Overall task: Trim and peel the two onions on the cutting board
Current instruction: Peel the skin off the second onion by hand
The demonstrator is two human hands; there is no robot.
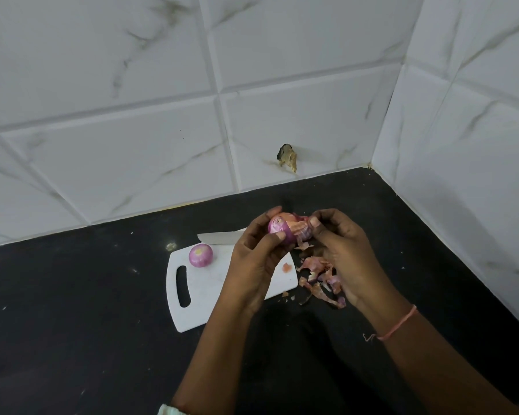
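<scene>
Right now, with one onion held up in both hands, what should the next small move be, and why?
Probably pull the loose skin away and drop it onto the peel pile. The left hand grips the held onion, the right hand pinches papery skin still attached, and the other onion already sits peeled on the cutting board.

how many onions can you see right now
2. One onion sits peeled on the white cutting board. The other onion is held above the board between the left hand and right hand, skin partly off.
</scene>
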